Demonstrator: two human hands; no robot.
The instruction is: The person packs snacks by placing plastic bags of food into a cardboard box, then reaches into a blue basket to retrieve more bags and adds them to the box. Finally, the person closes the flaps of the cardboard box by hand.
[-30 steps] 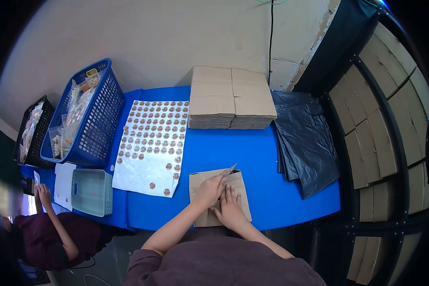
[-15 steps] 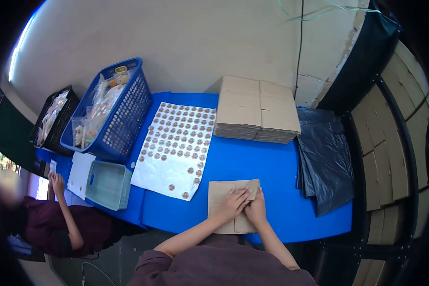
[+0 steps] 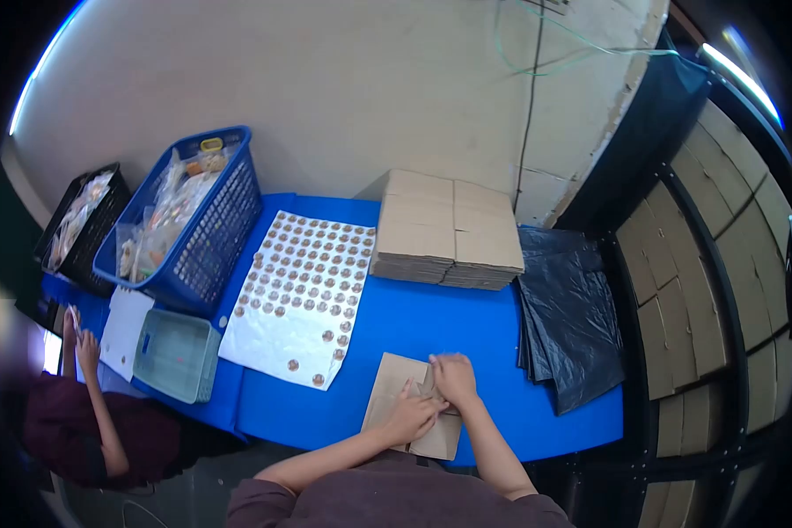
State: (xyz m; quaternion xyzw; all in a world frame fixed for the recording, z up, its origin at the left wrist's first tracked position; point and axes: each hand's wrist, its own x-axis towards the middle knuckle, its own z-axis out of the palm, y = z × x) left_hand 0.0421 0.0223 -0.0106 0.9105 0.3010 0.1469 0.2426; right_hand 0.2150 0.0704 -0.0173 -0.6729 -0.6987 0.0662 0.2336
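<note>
A flat folded piece of brown cardboard (image 3: 383, 387) lies at the front edge of the blue table, turned slightly. Across its middle rests my left hand (image 3: 414, 415), pressing on the cardboard with its fingers partly spread. My right hand (image 3: 453, 380) is at the upper right of the cardboard, its fingers curled at a raised flap; whether they pinch it is too small to tell. Beyond them stands a stack of flat cardboard (image 3: 449, 220). To the left lies a white sheet (image 3: 264, 339) with rows of round brown stickers.
A blue basket (image 3: 216, 224) and a black basket (image 3: 114, 211) hold bagged items. Nearby is a grey-green tray (image 3: 204, 365). Black plastic bags (image 3: 572, 321) lie at the right, beside shelves of cardboard (image 3: 678, 299). A co-worker (image 3: 106, 422) is at the left.
The view has shifted, and the cardboard is now turned. My right hand has moved up to its upper edge, away from my left hand, and a flap stands raised between them.
</note>
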